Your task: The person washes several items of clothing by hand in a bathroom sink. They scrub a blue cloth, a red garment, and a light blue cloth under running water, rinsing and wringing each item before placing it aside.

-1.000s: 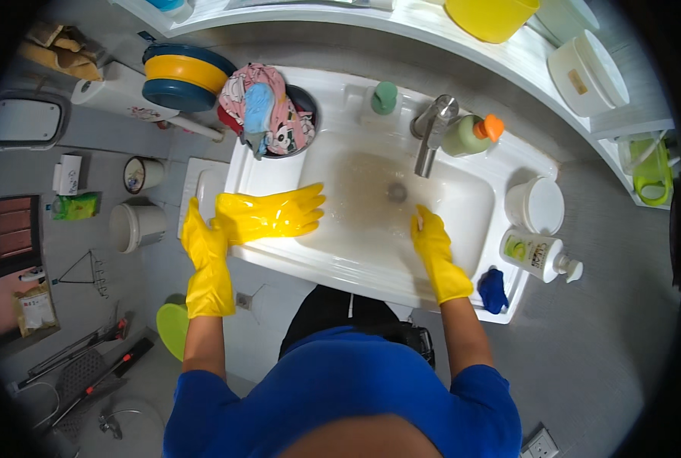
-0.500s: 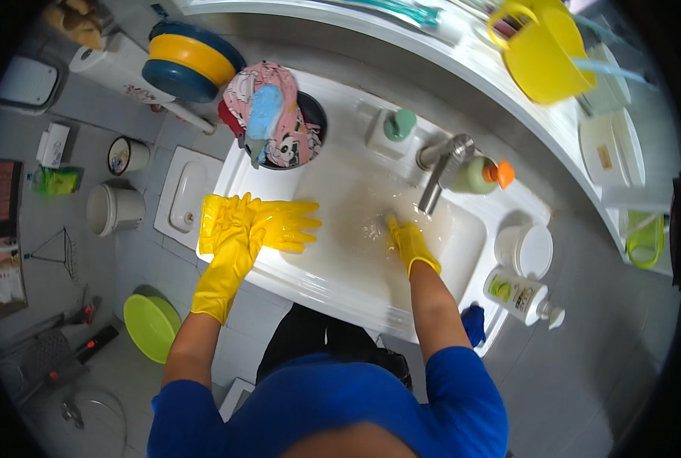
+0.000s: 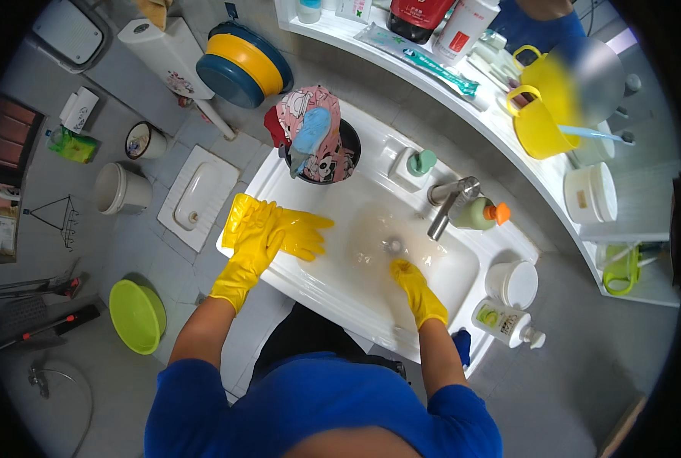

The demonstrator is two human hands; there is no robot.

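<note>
Evidently the work was under way, both hands being gloved in yellow and cloudy water standing in the white sink (image 3: 375, 141). Reading the clock from the drain (image 3: 393, 245), with twelve away from the wearer, a lime-green basin (image 3: 136, 317) stood on the floor, well apart, between eight and nine. At nine, the left hand (image 3: 258, 240) lay with fingers extended across the cuff end of a loose yellow glove (image 3: 304, 230), pressing rather than clutching it; this spread over the sink's left ledge, fingers toward the water. Near eleven, bundled clothes (image 3: 313, 137) sat heaped in a dark tub (image 3: 350, 145), outside the water and apparently untouched. At five, the right hand (image 3: 414, 288) reached into the basin near the drain, fingers together; whether it grasped anything could not be told. The faucet (image 3: 455, 206) stood at two. Nothing looked finished, since the glove lay unrinsed or rinsed, impossible to say which.
</note>
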